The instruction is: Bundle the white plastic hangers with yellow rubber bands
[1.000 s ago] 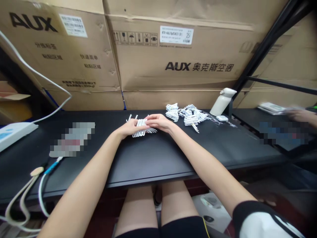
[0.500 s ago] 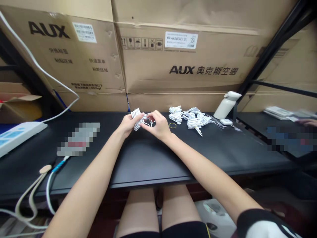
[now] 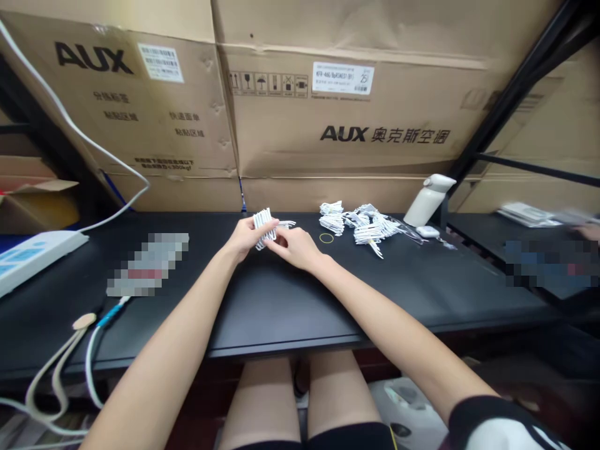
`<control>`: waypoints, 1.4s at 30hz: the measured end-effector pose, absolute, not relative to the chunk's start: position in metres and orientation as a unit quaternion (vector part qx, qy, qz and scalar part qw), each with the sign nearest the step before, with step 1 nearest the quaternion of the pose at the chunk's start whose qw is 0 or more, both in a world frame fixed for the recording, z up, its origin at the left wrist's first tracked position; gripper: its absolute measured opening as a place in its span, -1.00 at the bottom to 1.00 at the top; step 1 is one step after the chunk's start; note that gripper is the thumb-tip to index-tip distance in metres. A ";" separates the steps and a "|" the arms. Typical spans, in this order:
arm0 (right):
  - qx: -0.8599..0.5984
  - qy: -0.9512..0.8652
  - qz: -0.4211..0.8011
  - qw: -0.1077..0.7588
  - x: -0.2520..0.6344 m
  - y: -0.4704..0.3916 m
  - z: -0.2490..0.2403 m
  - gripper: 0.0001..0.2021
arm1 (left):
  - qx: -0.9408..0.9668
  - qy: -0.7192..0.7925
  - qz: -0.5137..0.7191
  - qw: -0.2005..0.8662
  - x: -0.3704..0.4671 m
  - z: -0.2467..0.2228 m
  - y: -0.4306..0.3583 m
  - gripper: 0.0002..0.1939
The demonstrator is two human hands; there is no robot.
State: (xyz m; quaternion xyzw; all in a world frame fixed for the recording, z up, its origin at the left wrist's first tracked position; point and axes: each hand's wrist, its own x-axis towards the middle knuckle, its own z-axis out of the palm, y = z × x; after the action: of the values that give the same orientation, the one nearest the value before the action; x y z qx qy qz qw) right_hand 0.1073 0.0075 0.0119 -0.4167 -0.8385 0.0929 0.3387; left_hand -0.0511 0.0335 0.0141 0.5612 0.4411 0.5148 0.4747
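My left hand [image 3: 244, 237] is closed round a bundle of thin white cords [image 3: 263, 219], folded into stacked loops, with the thumb across its front. My right hand [image 3: 299, 248] meets it from the right, its thumb and fingers pinched at the bundle's lower right side. Loose white ends stick out behind the right fingers. What exactly the right fingertips grip is partly hidden. Just right of that hand, a yellow rubber band [image 3: 326, 238] lies on the black table [image 3: 290, 306]. More white bundles [image 3: 332, 217] lie beyond it, beside a larger white pile [image 3: 372, 228].
A white bottle [image 3: 429, 200] and a small white case [image 3: 427, 232] stand at the back right. On the left are a blurred-out phone [image 3: 149, 264] with a cable and a power strip [image 3: 37, 256]. Large cartons [image 3: 351, 150] wall off the back. Another person's hand [image 3: 588, 232] shows far right.
My right hand has lowered slightly and its fingers have closed in against the bundle. The bundle has shifted a little to the right, and its loose ends now point right.
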 end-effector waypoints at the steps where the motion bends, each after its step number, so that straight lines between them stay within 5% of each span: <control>1: -0.411 -0.843 0.093 0.333 0.108 0.008 0.012 -0.69 | 0.562 0.443 0.513 0.474 -0.051 0.013 0.034 -0.55; 11: -0.383 -0.846 0.120 0.350 0.104 0.008 0.006 -0.65 | 0.568 0.450 0.507 0.468 -0.055 0.010 0.037 -0.54; 18: -0.434 -0.695 0.079 0.568 0.112 0.020 0.010 -0.71 | 0.578 0.426 0.480 0.504 -0.051 0.012 0.032 -0.52; 33: -0.382 -0.775 0.131 0.486 0.114 0.027 0.001 -0.70 | 0.633 0.430 0.394 0.509 -0.054 0.009 0.031 -0.62; 42: -0.459 -0.669 0.093 0.578 0.132 0.055 -0.007 -0.80 | 0.423 0.435 0.588 0.535 -0.059 0.018 0.041 -0.71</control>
State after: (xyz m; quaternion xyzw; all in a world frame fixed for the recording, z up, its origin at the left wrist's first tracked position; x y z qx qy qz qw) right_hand 0.1317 0.0546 -0.0072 -0.4586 -0.6686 0.0929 0.5779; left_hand -0.0588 0.0413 0.0176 0.4234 0.4351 0.5876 0.5349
